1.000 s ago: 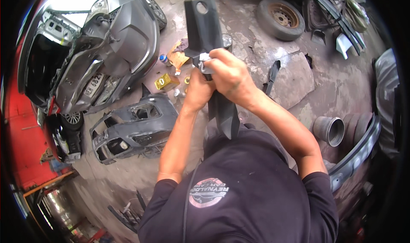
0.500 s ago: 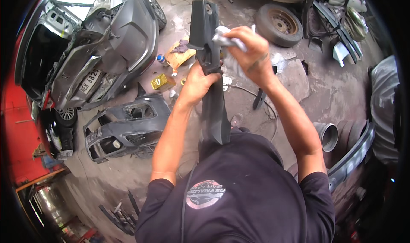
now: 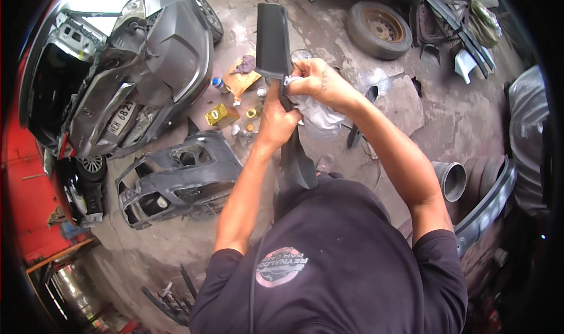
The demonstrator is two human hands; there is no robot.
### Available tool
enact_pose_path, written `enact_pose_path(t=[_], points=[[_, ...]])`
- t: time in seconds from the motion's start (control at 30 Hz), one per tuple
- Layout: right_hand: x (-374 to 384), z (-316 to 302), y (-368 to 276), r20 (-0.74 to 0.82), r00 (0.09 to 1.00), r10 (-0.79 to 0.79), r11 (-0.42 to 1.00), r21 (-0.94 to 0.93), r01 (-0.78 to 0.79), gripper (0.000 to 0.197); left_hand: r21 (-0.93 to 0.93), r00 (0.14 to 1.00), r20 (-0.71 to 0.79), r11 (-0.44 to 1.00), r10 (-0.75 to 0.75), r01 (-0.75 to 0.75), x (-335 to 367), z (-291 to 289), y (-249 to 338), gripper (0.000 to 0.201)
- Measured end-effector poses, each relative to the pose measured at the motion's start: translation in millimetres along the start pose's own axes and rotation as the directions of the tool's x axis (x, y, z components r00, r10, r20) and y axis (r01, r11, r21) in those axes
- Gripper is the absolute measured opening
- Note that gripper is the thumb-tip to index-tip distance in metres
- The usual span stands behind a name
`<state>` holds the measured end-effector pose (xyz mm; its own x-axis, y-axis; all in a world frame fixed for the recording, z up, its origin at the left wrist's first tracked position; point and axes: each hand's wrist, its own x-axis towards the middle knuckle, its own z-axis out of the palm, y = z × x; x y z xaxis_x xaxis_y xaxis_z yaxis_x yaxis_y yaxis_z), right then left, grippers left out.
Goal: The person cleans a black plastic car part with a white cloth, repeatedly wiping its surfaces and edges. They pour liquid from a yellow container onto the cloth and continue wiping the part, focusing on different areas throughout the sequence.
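A long black plastic car trim piece (image 3: 273, 40) stands up in front of me, its lower end reaching close to my lap. My left hand (image 3: 277, 121) is wrapped round its middle. Higher up, my right hand (image 3: 317, 83) pinches a white cloth (image 3: 323, 118) against the right edge of the trim, just below its wide top part. Most of the cloth hangs loose below my right fingers. The fingertips of my left hand are partly hidden behind the trim.
A damaged grey car (image 3: 170, 46) stands at the far left, with a black bumper (image 3: 182, 172) on the floor nearer me. Cans, including a yellow tin (image 3: 221, 115), sit left of the trim. A tyre (image 3: 380, 31) lies far right; a curved metal bar (image 3: 487, 205) is at right.
My right hand has moved down and slightly left along the trim with the cloth. The trim has turned, showing a broader plain face, and its top has shifted left.
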<state>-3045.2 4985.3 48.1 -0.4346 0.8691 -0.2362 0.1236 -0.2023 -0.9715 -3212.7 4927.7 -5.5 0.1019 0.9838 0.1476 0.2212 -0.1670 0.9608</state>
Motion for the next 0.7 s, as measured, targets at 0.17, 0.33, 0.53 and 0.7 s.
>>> enact_pose_path(t=[0.17, 0.33, 0.53, 0.7], points=[[-1, 21, 11, -0.229, 0.747, -0.624, 0.708, -0.569, 0.417, 0.024, -0.024, 0.996, -0.090, 1.000, 0.008, -0.010, 5, 11, 25, 0.059], [10, 2, 21, -0.067, 0.974, -0.214, 0.968, -0.146, 0.203, 0.015, -0.068, 0.998, 0.032, 0.997, -0.046, 0.048, 4, 1, 4, 0.059], [-13, -20, 16, -0.118, 0.971, -0.207, 0.973, 0.078, 0.217, 0.017, -0.181, 0.971, 0.132, 0.959, -0.198, 0.220, 23, -11, 3, 0.053], [-11, 4, 20, -0.271, 0.820, -0.503, 0.857, -0.278, 0.434, 0.021, -0.419, 0.941, 0.205, 0.845, -0.270, 0.334, 27, -11, -2, 0.054]])
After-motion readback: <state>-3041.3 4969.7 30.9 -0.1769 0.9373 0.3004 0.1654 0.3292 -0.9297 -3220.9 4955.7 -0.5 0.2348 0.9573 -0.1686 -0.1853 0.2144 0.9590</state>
